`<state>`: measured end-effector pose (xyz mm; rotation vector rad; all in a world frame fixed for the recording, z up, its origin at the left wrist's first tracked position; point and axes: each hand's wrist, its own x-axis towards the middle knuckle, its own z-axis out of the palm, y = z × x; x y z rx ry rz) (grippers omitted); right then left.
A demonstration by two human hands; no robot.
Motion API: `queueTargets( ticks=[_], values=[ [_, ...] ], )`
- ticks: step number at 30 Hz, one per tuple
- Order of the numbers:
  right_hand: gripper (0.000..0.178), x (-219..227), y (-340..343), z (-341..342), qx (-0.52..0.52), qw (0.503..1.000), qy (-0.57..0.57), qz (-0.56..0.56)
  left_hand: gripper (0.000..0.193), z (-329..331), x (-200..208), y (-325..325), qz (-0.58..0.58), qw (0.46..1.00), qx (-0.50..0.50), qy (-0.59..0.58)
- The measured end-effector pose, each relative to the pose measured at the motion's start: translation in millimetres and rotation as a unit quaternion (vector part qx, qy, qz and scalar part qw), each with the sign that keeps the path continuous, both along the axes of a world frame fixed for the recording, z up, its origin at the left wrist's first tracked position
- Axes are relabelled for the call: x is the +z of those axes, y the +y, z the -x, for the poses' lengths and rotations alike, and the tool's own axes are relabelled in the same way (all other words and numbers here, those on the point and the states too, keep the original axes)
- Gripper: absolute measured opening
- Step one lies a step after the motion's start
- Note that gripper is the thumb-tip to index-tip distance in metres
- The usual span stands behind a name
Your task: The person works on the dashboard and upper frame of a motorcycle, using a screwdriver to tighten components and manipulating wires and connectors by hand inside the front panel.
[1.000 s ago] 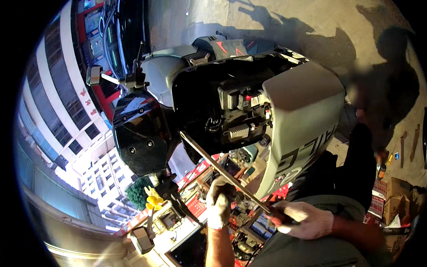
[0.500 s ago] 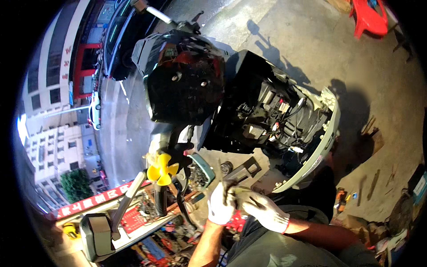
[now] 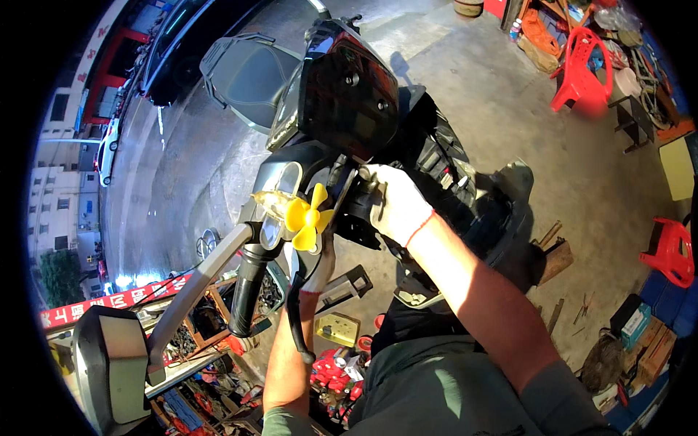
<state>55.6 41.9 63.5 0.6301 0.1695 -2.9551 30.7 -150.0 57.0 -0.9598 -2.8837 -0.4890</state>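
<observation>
A partly dismantled scooter stands before me, its glossy black panel (image 3: pixel 347 98) loosened-looking with two bolt heads. My right hand (image 3: pixel 400 207), in a white glove, reaches to the dark parts under that panel; its fingers curl closed there, on something I cannot make out. Lower and to the left, my left hand (image 3: pixel 320 270), also gloved, is raised behind the brake lever (image 3: pixel 294 316); the handlebar parts hide its fingers. A yellow four-bladed propeller (image 3: pixel 310 218) sits on the handlebar beside it. Right of my right hand, the opened body (image 3: pixel 447 174) shows wiring and dark frame parts.
The mirror (image 3: pixel 113 363) and black grip (image 3: pixel 249 294) jut out at left. A yellow tray (image 3: pixel 337 329) and red parts lie below. Red plastic chairs (image 3: pixel 582 69) stand at right, near wood pieces (image 3: pixel 556 261). Tools clutter the lower left; a dark car (image 3: pixel 189 51) is parked beyond.
Both hands, earlier together in front of my body, have parted and moved forward to the scooter. My right hand went up to the panel, my left behind the lever. The view has shifted too.
</observation>
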Motion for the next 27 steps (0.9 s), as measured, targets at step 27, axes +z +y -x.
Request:
queueTargets(
  ticks=[27],
  values=[
    [0.028,-54.0,0.0,21.4,-0.045,0.971,-0.078,-0.22,0.037,44.3,-9.0,13.6,-0.027,0.998,0.002,-0.054]
  ],
)
